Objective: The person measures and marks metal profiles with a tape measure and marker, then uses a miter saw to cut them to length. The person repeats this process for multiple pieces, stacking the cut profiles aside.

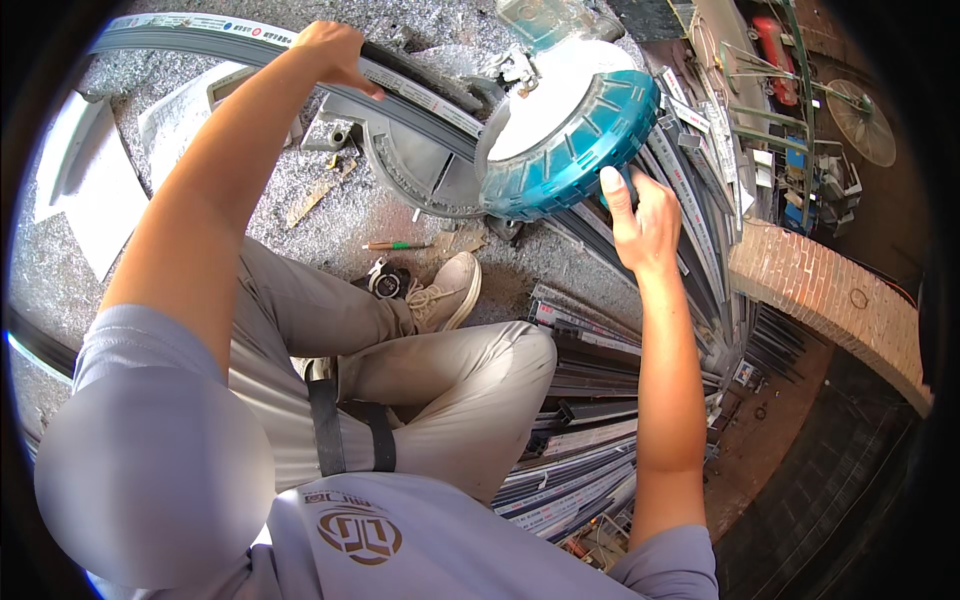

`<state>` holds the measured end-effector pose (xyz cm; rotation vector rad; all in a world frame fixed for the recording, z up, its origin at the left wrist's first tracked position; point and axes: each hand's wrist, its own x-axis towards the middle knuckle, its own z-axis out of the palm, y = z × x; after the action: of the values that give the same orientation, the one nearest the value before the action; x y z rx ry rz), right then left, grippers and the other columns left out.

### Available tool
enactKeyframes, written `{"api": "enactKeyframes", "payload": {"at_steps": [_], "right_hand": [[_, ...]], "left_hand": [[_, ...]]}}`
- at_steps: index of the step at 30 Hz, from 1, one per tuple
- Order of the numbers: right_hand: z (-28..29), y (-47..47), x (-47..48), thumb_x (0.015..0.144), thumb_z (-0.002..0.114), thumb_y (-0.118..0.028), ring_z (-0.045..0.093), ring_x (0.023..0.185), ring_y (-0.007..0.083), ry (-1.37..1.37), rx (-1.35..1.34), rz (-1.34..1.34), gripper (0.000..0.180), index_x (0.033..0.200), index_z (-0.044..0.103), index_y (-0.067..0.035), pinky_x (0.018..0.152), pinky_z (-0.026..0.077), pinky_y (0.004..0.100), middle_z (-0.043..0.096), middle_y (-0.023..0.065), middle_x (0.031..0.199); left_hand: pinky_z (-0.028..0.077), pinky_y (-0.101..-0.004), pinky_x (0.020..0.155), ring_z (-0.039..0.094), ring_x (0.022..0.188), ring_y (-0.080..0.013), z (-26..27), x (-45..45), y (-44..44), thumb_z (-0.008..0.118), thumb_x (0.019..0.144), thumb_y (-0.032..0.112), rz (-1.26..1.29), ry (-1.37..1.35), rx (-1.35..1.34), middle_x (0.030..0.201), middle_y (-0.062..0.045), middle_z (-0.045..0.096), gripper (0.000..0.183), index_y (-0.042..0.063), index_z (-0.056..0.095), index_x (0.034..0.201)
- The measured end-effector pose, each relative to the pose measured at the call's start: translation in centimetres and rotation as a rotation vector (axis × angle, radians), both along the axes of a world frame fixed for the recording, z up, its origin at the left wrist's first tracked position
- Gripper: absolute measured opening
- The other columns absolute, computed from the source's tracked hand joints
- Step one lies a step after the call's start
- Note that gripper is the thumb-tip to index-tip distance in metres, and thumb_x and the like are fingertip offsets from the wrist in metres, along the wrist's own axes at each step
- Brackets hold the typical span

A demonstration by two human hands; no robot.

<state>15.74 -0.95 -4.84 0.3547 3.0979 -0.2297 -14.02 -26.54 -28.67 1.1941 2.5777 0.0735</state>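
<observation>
My left hand grips a long dark grey metal profile with printed film along it, the thumb pressed over its edge. The profile runs across the grey base of a mitre saw and passes under the blade side, where its end is hidden. Around the saw's handle, below the teal blade guard, my right hand is closed, thumb on top. A toothed edge of the blade shows beside the guard. The pale area behind the guard is too bright to make out.
Metal shavings cover the floor. A tape measure and a green-banded pencil-like stick lie near my shoe. Stacked profiles lie to my right, beside a brick wall edge. Papers lie at left.
</observation>
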Motion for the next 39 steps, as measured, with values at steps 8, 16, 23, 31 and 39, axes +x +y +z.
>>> {"api": "enactKeyframes", "payload": {"at_steps": [8, 16, 23, 31, 39], "right_hand": [[0.51, 0.52, -0.49, 0.094, 0.055, -0.070, 0.063, 0.069, 0.0480, -0.029, 0.064, -0.030, 0.074, 0.073, 0.062, 0.001, 0.062, 0.047, 0.0524, 0.062, 0.0268, 0.068], [0.29, 0.50, -0.36, 0.092, 0.053, -0.073, 0.064, 0.070, 0.0486, -0.006, 0.017, -0.024, 0.076, 0.075, 0.063, 0.000, 0.064, 0.048, 0.0536, 0.063, 0.0271, 0.070], [-0.11, 0.26, -0.15, 0.093, 0.052, -0.073, 0.064, 0.071, 0.0503, 0.005, 0.040, -0.028, 0.076, 0.075, 0.063, 0.000, 0.064, 0.048, 0.0551, 0.063, 0.0286, 0.070], [0.06, 0.50, -0.51, 0.093, 0.051, -0.073, 0.062, 0.071, 0.0516, 0.007, 0.077, -0.013, 0.078, 0.069, 0.058, 0.000, 0.063, 0.046, 0.0568, 0.060, 0.0303, 0.068], [-0.21, 0.65, -0.35, 0.093, 0.050, -0.074, 0.062, 0.070, 0.0517, 0.017, 0.034, -0.014, 0.079, 0.071, 0.060, 0.001, 0.063, 0.047, 0.0574, 0.061, 0.0298, 0.067]], "left_hand": [[0.058, -0.0400, 0.076, 0.073, 0.081, -0.0307, -0.55, -0.23, -0.04, 0.071, 0.058, 0.092, 0.000, 0.024, 0.023, 0.083, -0.014, 0.073, 0.094, 0.000, 0.073, 0.080], [0.058, -0.0402, 0.074, 0.073, 0.077, -0.0313, -0.87, -0.30, 0.01, 0.071, 0.059, 0.091, -0.007, 0.041, 0.020, 0.077, -0.013, 0.072, 0.092, 0.000, 0.071, 0.074], [0.059, -0.0398, 0.074, 0.073, 0.076, -0.0314, -0.36, -0.01, -0.09, 0.071, 0.059, 0.091, -0.011, 0.045, 0.013, 0.075, -0.013, 0.071, 0.091, 0.001, 0.072, 0.073], [0.058, -0.0359, 0.068, 0.072, 0.071, -0.0256, -0.37, -0.13, 0.04, 0.067, 0.058, 0.095, -0.022, 0.033, -0.035, 0.073, -0.010, 0.071, 0.094, 0.002, 0.071, 0.071], [0.059, -0.0378, 0.073, 0.073, 0.077, -0.0281, -0.11, 0.00, 0.05, 0.067, 0.061, 0.093, -0.019, 0.044, -0.017, 0.077, -0.012, 0.073, 0.093, 0.001, 0.073, 0.075]]}}
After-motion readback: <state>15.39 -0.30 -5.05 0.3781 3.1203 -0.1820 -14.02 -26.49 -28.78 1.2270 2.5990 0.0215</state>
